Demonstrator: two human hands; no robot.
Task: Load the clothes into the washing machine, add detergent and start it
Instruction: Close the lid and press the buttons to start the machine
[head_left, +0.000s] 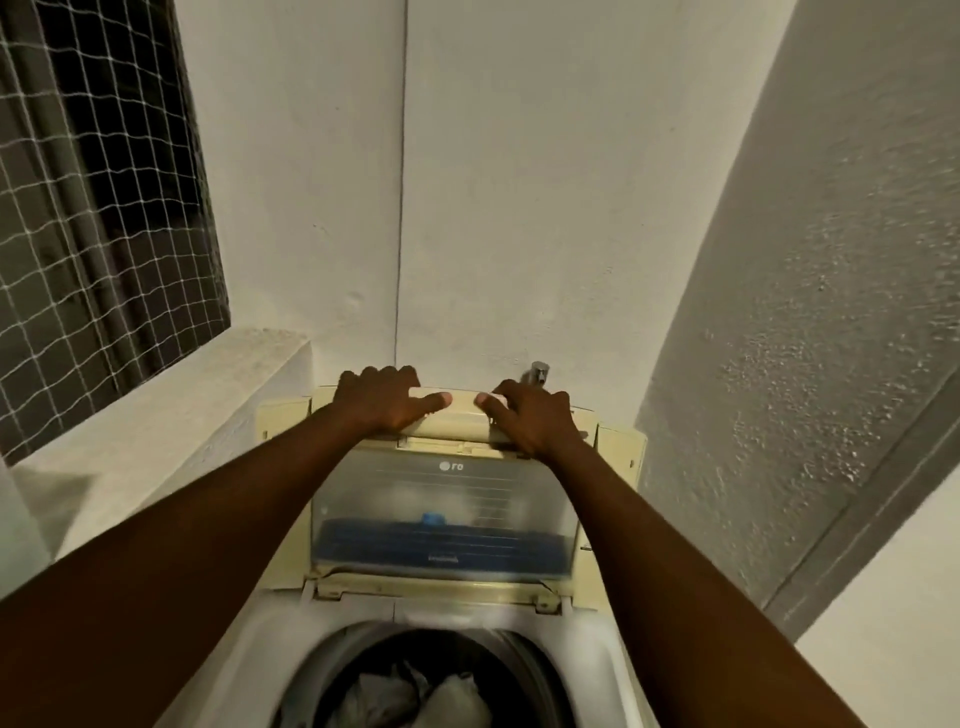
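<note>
A white top-loading washing machine (270, 629) stands below me, its drum open. Pale clothes (415, 699) lie inside the dark drum. The lid (447, 499), clear plastic in a yellowed frame, stands raised and folded against the back wall. My left hand (384, 397) grips the lid's top edge at the left, fingers curled over it, thumb along the front. My right hand (530, 415) grips the same edge at the right. No detergent container is in view.
A metal tap (540, 371) sticks out of the wall just behind the lid. A white ledge (156, 415) under a netted window (93, 208) runs along the left. A rough textured wall (805, 312) closes in on the right.
</note>
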